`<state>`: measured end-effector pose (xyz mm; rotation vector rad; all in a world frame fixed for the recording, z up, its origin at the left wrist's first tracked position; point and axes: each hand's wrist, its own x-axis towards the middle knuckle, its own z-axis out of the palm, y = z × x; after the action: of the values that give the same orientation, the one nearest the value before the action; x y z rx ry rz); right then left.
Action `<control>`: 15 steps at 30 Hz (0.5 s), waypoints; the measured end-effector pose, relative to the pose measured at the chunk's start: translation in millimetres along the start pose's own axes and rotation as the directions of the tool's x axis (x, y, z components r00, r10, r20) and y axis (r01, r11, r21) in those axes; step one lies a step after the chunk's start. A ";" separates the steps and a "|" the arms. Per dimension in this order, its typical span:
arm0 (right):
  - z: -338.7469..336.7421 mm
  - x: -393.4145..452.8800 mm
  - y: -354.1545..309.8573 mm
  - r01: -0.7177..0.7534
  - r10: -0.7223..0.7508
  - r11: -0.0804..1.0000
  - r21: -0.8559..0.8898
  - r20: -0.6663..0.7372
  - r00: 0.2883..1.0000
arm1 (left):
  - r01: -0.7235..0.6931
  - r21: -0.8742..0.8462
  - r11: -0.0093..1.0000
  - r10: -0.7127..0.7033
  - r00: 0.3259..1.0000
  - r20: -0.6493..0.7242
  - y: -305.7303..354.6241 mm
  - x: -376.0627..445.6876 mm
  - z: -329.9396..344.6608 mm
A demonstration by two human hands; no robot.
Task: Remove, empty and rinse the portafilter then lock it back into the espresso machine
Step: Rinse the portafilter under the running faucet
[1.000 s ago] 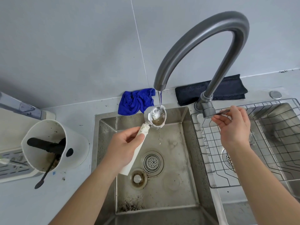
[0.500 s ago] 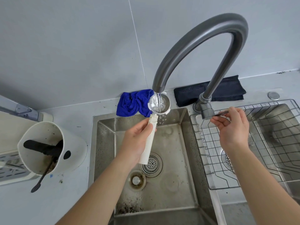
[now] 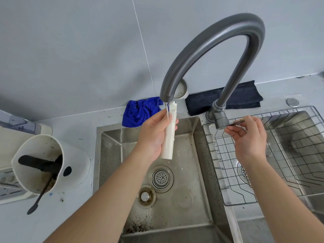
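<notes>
Grey wall, grey counter, steel sink (image 3: pixel 201 155) with coffee grit at its near edge. Left hand (image 3: pixel 154 135) wrapped around the white handle of the portafilter (image 3: pixel 169 137) — fingers closed on the upper half, handle's lower end sticking out below the palm. Handle near upright; metal basket end up behind the faucet (image 3: pixel 210 50) spout, mostly hidden. Water stream from the spout runs onto the top of the handle, by the thumb. Right hand (image 3: pixel 249 137) pinches the faucet lever (image 3: pixel 235 122) between thumb and fingertips, above the wire rack (image 3: pixel 228 190). Blue cloth (image 3: pixel 138 111) and dark towel (image 3: pixel 245 97) behind the sink; white knock bin (image 3: pixel 70 155) at left.
</notes>
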<state>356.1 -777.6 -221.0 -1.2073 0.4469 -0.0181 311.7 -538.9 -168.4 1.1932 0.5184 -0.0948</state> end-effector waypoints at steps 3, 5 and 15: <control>0.1 0.5 0.3 0.004 -0.004 1.000 -0.005 0.002 1.000 | -0.021 -0.060 0.998 0.021 1.000 0.005 3.0 5.8 5.1; 0.2 0.9 0.3 0.004 -0.004 1.000 -0.006 0.000 1.000 | -0.033 -0.092 0.995 0.034 0.999 0.012 3.8 8.0 6.7; 0.7 1.6 0.7 0.002 -0.002 1.000 0.005 -0.007 1.000 | 0.049 -0.154 0.987 -0.055 0.998 -0.039 11.7 16.2 8.8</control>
<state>357.6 -777.1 -222.0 -1.2033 0.4516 -0.0254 332.9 -539.3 -163.0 1.0334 0.5843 -0.0729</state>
